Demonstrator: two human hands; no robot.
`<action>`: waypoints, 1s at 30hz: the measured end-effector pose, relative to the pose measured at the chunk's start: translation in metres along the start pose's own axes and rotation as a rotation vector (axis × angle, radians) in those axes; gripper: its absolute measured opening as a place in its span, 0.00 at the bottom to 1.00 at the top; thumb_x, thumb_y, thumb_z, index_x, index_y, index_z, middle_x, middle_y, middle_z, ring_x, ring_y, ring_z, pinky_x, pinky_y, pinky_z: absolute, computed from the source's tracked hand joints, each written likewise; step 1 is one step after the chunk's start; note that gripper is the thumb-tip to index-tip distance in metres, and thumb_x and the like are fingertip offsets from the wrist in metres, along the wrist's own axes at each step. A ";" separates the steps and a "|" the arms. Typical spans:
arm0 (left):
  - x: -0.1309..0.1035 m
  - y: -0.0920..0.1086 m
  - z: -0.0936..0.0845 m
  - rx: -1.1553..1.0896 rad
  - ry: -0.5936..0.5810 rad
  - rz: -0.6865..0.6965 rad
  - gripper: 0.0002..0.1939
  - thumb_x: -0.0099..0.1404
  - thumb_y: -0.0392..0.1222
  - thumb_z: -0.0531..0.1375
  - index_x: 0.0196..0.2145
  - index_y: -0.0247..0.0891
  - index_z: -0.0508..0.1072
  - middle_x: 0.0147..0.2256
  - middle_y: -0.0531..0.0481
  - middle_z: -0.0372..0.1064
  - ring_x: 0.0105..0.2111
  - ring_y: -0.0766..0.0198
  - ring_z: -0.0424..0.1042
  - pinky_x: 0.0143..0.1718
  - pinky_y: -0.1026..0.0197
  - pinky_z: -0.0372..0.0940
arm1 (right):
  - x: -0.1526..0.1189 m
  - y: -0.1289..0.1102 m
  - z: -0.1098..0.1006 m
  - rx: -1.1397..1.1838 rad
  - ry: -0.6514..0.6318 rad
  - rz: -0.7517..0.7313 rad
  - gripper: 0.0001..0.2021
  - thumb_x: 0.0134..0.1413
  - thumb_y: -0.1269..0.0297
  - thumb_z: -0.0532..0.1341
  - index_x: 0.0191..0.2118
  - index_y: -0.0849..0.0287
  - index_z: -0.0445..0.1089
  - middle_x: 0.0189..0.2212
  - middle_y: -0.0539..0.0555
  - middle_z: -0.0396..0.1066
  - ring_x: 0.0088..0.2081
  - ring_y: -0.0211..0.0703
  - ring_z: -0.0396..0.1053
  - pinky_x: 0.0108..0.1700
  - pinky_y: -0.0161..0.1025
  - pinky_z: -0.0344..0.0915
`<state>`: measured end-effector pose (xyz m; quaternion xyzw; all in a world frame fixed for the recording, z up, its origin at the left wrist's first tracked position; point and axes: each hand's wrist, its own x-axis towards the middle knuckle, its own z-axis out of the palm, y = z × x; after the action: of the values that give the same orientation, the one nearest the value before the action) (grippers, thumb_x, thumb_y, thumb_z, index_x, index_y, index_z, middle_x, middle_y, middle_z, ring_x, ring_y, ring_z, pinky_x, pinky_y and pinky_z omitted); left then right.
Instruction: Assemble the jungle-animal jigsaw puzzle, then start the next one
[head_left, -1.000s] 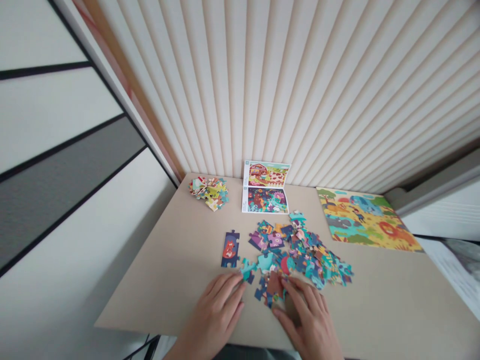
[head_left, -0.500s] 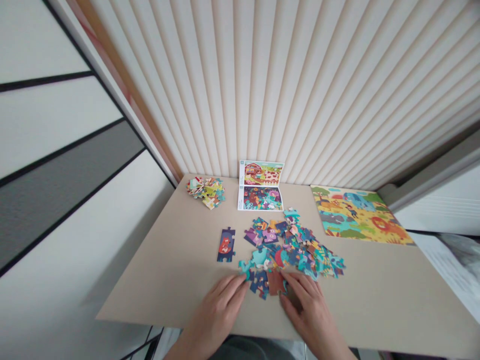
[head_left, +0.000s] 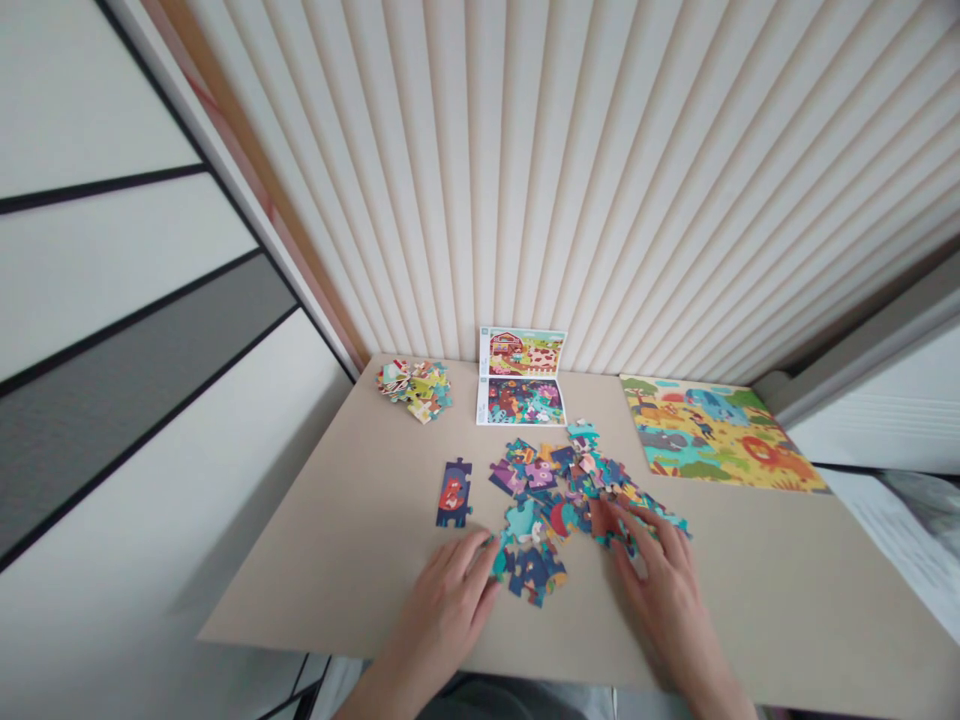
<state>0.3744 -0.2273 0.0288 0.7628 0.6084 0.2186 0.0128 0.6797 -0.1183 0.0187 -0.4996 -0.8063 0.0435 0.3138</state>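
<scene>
Loose jigsaw pieces [head_left: 541, 475] lie heaped on the table in front of me. At the heap's near left edge, my left hand [head_left: 454, 592] has its thumb and fingertips around a teal puzzle piece [head_left: 500, 563], which they partly cover. My right hand [head_left: 658, 568] is over the heap's right side, its fingertips on a brown puzzle piece [head_left: 600, 518]. Between the hands are dark blue puzzle pieces [head_left: 531, 572]. Left of the heap, a few joined pieces form a dark blue strip with a red animal [head_left: 453, 493].
A folded picture leaflet [head_left: 523, 402] stands against the ribbed white panel [head_left: 517, 180] at the back. Another pile of pieces [head_left: 417, 388] sits at the back left. An assembled animal puzzle [head_left: 724, 435] lies at the back right of the beige table [head_left: 330, 560].
My right hand has moved right and away from me, carrying the brown piece over the heap. The left hand has stayed nearly in place, with the teal piece shifted slightly toward me.
</scene>
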 end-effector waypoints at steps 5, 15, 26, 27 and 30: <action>-0.002 0.000 0.000 -0.039 0.003 -0.049 0.22 0.76 0.42 0.57 0.65 0.42 0.67 0.56 0.39 0.72 0.53 0.49 0.77 0.53 0.48 0.77 | -0.021 -0.048 0.007 0.125 -0.103 -0.097 0.17 0.72 0.61 0.58 0.63 0.50 0.70 0.55 0.59 0.73 0.54 0.51 0.74 0.54 0.48 0.75; -0.007 -0.003 0.008 -0.033 -0.010 -0.135 0.23 0.75 0.45 0.60 0.65 0.43 0.66 0.51 0.41 0.72 0.47 0.53 0.79 0.48 0.52 0.77 | -0.038 -0.086 0.028 0.118 -0.194 -0.037 0.23 0.67 0.61 0.64 0.65 0.51 0.67 0.53 0.59 0.74 0.52 0.55 0.75 0.51 0.51 0.76; -0.008 -0.009 0.011 -0.027 -0.036 -0.183 0.28 0.70 0.48 0.67 0.63 0.42 0.67 0.49 0.43 0.73 0.46 0.52 0.78 0.47 0.52 0.75 | 0.017 -0.005 0.003 0.058 -0.034 0.116 0.23 0.70 0.52 0.60 0.67 0.49 0.67 0.56 0.60 0.72 0.56 0.59 0.71 0.60 0.59 0.69; -0.007 -0.009 0.012 -0.029 -0.041 -0.188 0.28 0.69 0.48 0.67 0.63 0.42 0.67 0.48 0.43 0.73 0.46 0.51 0.78 0.47 0.52 0.75 | 0.022 0.001 0.004 0.048 -0.044 0.113 0.23 0.70 0.52 0.60 0.66 0.49 0.67 0.56 0.60 0.72 0.56 0.58 0.71 0.59 0.59 0.69; -0.005 -0.007 0.011 -0.027 -0.058 -0.211 0.31 0.67 0.48 0.70 0.63 0.43 0.68 0.48 0.43 0.73 0.46 0.50 0.78 0.47 0.51 0.75 | 0.023 0.003 0.007 0.015 -0.044 0.091 0.23 0.71 0.51 0.59 0.66 0.49 0.68 0.57 0.61 0.71 0.57 0.60 0.70 0.59 0.61 0.69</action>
<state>0.3709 -0.2273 0.0150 0.7004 0.6816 0.2021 0.0636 0.6715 -0.0956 0.0229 -0.5323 -0.7890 0.0748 0.2976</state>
